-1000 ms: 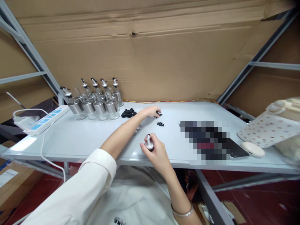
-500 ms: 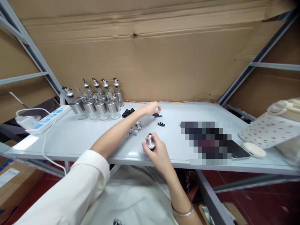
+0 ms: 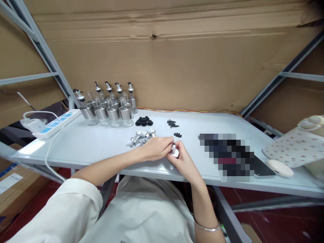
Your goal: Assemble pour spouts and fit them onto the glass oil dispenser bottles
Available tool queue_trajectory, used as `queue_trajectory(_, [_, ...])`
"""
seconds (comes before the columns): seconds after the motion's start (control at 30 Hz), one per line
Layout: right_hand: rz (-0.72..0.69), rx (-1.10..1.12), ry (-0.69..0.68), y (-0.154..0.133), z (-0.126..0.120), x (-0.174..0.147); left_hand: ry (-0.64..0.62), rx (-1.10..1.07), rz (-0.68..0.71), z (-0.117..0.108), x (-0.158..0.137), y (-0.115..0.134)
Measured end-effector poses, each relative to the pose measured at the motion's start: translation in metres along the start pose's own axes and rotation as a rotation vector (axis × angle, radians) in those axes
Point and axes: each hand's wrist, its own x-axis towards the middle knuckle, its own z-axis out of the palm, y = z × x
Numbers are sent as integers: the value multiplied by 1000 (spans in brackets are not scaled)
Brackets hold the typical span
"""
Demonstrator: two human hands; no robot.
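My right hand [image 3: 184, 161] is closed around a silver pourer spout [image 3: 174, 153] with a black tip, held upright just above the table's front edge. My left hand [image 3: 159, 147] meets it from the left, its fingertips pinched together at the top of the spout; what is between them, if anything, is hidden. Left of that hand lies a heap of silver pourer spouts [image 3: 140, 137]. Behind are black ring-shaped stoppers [image 3: 143, 121], thin black levers [image 3: 172, 123] and small black caps [image 3: 178, 135].
Several glass bottles with steel sleeves [image 3: 113, 113] stand at the back left, some topped with pourers. A white power strip [image 3: 57, 125] lies at the left edge. On the right are a blurred-out patch, a dark phone [image 3: 263, 167], a cream oval object [image 3: 280, 167] and a spotted container [image 3: 291, 143].
My left hand has come back from beside the black levers to the spout in my right hand. The view has shifted slightly, and the heap of spouts is less covered.
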Motion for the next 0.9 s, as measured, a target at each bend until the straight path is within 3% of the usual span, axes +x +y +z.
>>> queue_trajectory(0.3, [-26, -86, -39, -2, 4, -8, 40, -7, 157, 2, -13, 1])
queue_trajectory(0.5, [-65, -34, 32, -4, 3, -8, 137, 73, 215, 12, -12, -5])
queue_trajectory(0.9, [-196, 170, 184, 4, 0, -8, 214, -57, 95, 10, -13, -8])
